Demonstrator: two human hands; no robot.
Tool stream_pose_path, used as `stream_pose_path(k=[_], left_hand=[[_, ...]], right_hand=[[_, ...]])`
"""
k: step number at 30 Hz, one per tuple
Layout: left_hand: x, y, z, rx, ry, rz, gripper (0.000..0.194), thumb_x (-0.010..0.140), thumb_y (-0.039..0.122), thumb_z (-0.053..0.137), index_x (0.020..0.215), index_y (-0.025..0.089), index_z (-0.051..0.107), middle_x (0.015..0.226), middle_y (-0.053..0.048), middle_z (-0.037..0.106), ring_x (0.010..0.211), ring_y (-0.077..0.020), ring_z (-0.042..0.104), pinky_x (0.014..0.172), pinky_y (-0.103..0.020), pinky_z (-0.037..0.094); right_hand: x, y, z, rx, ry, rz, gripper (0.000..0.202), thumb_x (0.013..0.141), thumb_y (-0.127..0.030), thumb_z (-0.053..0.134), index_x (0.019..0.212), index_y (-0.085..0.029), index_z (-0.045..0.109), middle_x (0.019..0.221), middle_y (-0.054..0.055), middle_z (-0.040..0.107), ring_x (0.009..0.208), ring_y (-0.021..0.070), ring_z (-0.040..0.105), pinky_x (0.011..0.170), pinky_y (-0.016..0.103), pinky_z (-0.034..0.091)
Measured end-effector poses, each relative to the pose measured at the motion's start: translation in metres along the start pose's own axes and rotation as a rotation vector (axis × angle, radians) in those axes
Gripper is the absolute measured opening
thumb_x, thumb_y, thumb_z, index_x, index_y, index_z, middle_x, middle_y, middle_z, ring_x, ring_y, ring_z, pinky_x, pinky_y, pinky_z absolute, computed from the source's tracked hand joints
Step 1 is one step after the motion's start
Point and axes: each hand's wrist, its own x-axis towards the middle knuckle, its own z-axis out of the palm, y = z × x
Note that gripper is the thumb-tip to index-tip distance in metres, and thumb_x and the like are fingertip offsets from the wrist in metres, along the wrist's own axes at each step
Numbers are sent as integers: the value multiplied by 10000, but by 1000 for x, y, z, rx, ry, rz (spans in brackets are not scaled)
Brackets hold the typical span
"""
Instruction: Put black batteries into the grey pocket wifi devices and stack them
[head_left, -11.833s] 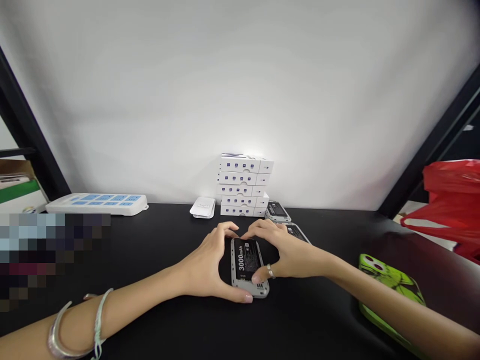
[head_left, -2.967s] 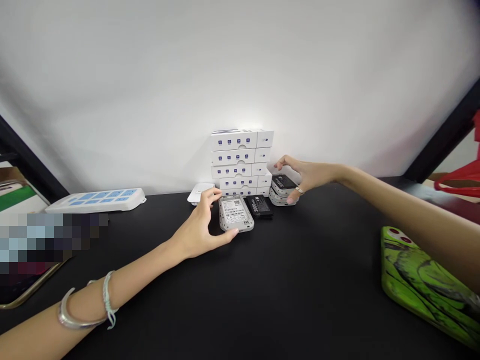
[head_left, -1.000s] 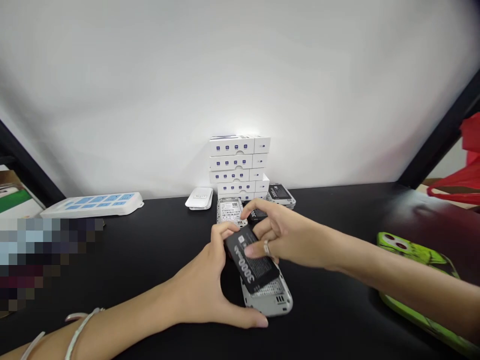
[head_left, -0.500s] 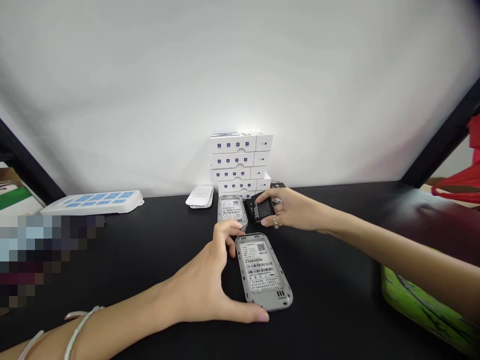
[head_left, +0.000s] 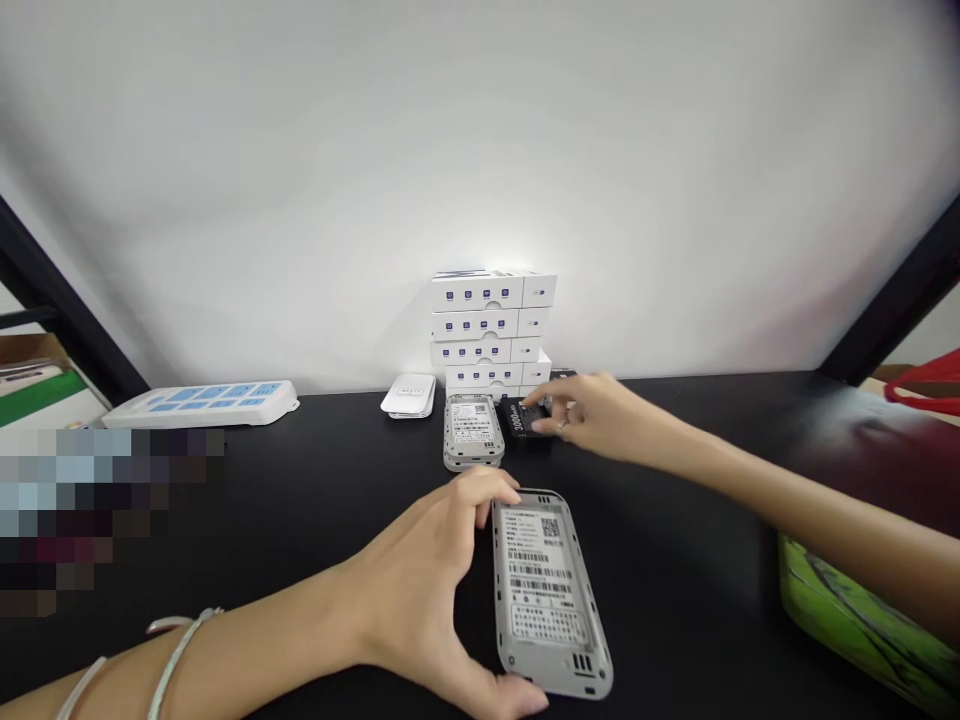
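A grey handset shell (head_left: pixel 553 655) with a printed label and barcodes lies face up on the black table. My left hand (head_left: pixel 442 580) spans it from the left, fingertips at the far end and thumb at the near corner, touching both. Farther back, my right hand (head_left: pixel 592 415) has its thumb and index finger at the edges of a black battery (head_left: pixel 525 417) marked 3000mAh. That battery sits low, at or just over other black batteries beside the boxes; contact beneath it is hidden. Similar grey shells (head_left: pixel 474 428) are stacked left of the batteries.
White boxes (head_left: pixel 476 293) stand piled against the wall. White covers (head_left: pixel 409 395) lie stacked to their left. A white power strip (head_left: pixel 232 403) is at the back left. A green patterned object (head_left: pixel 862 620) lies at the right, below my right forearm.
The shell by my left hand has come nearer to me, and the fingers now close on its ends. My right hand and the battery have tilted and shifted slightly; the view has shifted too.
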Motion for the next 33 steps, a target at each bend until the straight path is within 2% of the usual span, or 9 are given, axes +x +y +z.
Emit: stream_pose_path(k=[2, 5, 9, 11, 14, 18, 21, 28, 33], left_hand=[[3, -5, -5, 67, 98, 95, 990, 495, 364, 873, 1216, 324, 195, 1296, -103, 377, 1115, -321, 490, 921, -487, 457], [9, -20, -16, 193, 238, -26, 875, 586, 356, 809, 1218, 307, 206, 1297, -107, 367, 1126, -313, 462, 950, -512, 425], [14, -43, -29, 205, 299, -144, 811, 678, 375, 766, 1251, 282, 200, 1286, -112, 363, 1120, -292, 460, 968, -527, 433], [15, -48, -30, 194, 299, -178, 789, 733, 388, 736, 1296, 285, 193, 1346, -115, 334, 1173, -290, 463, 1009, -521, 421], [16, -47, -30, 198, 287, -234, 739, 821, 410, 675, 1367, 308, 188, 1444, -112, 291, 1224, -291, 473, 1029, -520, 414], [17, -42, -30, 245, 280, -314, 587, 904, 422, 593, 1363, 320, 241, 1385, -87, 455, 1220, -305, 488, 1034, -588, 366], [17, -39, -31, 304, 295, -333, 518, 932, 410, 555, 1356, 314, 276, 1413, -93, 436, 1267, -329, 440, 1041, -616, 332], [16, -37, -28, 450, 273, -187, 471, 914, 345, 588, 1315, 265, 355, 1353, -102, 471, 1286, -334, 399, 1051, -564, 321], [14, -34, -27, 499, 348, 21, 420, 872, 308, 636, 1213, 261, 396, 1356, -110, 419, 1295, -331, 360, 1066, -542, 287]], right_hand=[[6, 9, -10, -16, 117, -39, 423, 827, -471, 579, 1106, -160, 639, 762, 43, 641, 673, 206, 600, 675, 361, 493], [13, 32, -18, -45, 220, -76, 659, 761, -596, 623, 1256, -168, 547, 1133, 144, 625, 1031, 307, 599, 880, 453, 491], [15, 59, -13, 41, 32, -16, 987, 680, -634, 692, 1488, -252, 273, 1536, 128, 342, 1381, 365, 350, 1101, 541, 342], [14, 67, -8, 81, -48, 7, 1017, 682, -614, 698, 1511, -268, 222, 1553, 107, 332, 1390, 361, 349, 1124, 539, 319], [15, 73, -6, 85, -47, 50, 1037, 692, -613, 686, 1522, -217, 208, 1526, 136, 376, 1386, 357, 359, 1137, 531, 302], [17, 76, -7, 47, -51, 89, 1073, 651, -637, 705, 1509, -178, 251, 1535, 154, 350, 1400, 376, 321, 1144, 531, 289], [17, 77, -7, 93, -50, 97, 1015, 639, -599, 734, 1473, -207, 309, 1506, 143, 393, 1381, 368, 358, 1132, 514, 322], [16, 80, -3, 253, 17, 148, 924, 547, -522, 816, 1312, -228, 388, 1407, 160, 440, 1270, 363, 469, 1045, 492, 423], [7, 59, -26, 231, 200, -26, 810, 504, -524, 824, 1162, -275, 422, 1278, 113, 507, 1168, 374, 513, 935, 495, 471]])
